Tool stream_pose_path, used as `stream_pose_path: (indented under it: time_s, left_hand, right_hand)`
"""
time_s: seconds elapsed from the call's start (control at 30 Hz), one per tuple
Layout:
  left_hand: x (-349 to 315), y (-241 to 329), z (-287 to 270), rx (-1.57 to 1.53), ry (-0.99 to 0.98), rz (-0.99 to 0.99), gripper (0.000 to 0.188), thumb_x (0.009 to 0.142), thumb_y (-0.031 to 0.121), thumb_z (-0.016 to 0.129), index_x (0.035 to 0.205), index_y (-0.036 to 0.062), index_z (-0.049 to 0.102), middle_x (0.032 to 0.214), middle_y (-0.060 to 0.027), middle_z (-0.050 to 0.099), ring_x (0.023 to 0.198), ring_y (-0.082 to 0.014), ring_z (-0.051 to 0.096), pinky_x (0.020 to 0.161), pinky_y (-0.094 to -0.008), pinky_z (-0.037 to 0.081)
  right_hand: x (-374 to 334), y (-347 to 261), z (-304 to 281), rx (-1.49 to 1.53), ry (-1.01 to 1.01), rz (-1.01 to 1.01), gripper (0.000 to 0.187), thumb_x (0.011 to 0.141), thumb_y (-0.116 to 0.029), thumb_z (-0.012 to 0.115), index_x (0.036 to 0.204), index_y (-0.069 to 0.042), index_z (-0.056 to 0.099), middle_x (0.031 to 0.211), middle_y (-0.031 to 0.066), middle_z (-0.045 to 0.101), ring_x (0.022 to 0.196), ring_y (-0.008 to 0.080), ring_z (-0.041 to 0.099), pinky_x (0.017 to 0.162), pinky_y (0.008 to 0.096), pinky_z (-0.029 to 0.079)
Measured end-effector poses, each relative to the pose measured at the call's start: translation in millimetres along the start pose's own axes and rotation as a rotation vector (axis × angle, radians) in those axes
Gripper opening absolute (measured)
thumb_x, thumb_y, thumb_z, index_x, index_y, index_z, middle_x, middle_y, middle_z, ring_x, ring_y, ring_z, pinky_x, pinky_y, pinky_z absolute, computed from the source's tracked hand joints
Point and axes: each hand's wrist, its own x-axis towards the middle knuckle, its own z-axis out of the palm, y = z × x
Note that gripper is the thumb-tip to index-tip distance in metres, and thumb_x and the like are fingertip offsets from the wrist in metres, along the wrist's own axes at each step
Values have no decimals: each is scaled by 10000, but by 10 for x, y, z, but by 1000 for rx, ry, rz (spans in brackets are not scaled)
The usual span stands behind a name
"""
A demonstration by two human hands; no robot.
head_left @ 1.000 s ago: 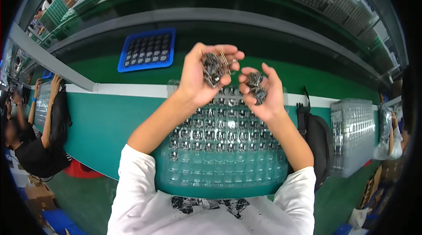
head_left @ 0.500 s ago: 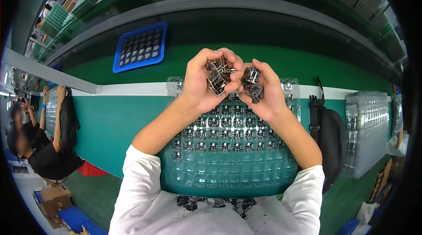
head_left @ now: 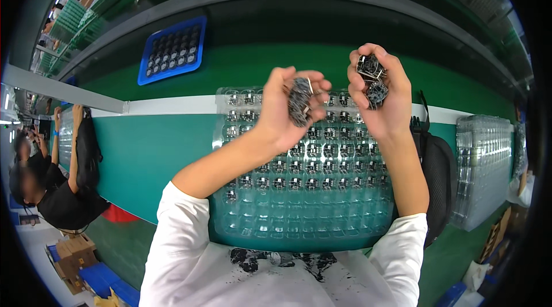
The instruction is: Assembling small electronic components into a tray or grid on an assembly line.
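Note:
My left hand [head_left: 282, 106] is curled, palm up, around a clump of small black-and-metal parts [head_left: 300, 102], above the far middle of a clear plastic tray [head_left: 299, 218]. Higher and to the right, my right hand [head_left: 386, 97] closes round more such small metal parts [head_left: 371, 80], over the tray's far right corner. The hands are apart. Below them, the tray's pockets hold rows of similar small parts [head_left: 295, 167] in its far and middle portion; pockets at the near side show bare plastic. What kind of parts these are is too small to tell.
A blue tray [head_left: 144, 77] of round dark parts lies on the far green surface. Right of the clear tray is a black bag [head_left: 436, 177], then a stack of clear trays [head_left: 482, 172]. A person in black [head_left: 72, 206] works at the left, by a hanging black bag [head_left: 88, 152].
My hands were together over the tray's far edge. Now my right hand has moved up and right, away from the left, each still holding metal parts.

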Motion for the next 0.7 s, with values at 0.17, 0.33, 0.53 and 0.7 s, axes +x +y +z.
stream_pose_path:
  time_s: [0.17,0.33,0.53,0.7]
  left_hand:
    - [-32,-285,-51,22,-55,-117,473,972,397,290,897,44,596,832,-93,627,748,-204,600,598,-339,510]
    - [-49,-369,26,46,74,-124,365,975,381,282,787,147,490,801,-29,584,722,-178,583,607,-354,513]
    - [-79,-335,21,-6,31,-136,344,990,364,274,994,119,515,980,-43,597,898,-170,609,710,-340,498]
    - [-14,-361,-70,78,-35,-124,354,964,377,244,902,142,502,868,-37,587,776,-174,598,572,-329,444]
  right_hand:
    - [-110,185,78,-337,-99,-52,201,956,-169,495,971,17,572,899,108,589,592,107,528,450,223,402]
    - [-177,370,151,-707,-135,-333,92,851,-4,581,919,25,636,810,65,631,679,97,587,625,233,464]
    - [-174,401,86,-841,-287,-357,116,915,-36,523,947,41,603,938,102,593,767,127,599,691,251,494]
    - [-165,418,65,-902,-344,-353,104,893,-4,535,943,50,608,953,115,597,818,147,615,728,255,498]
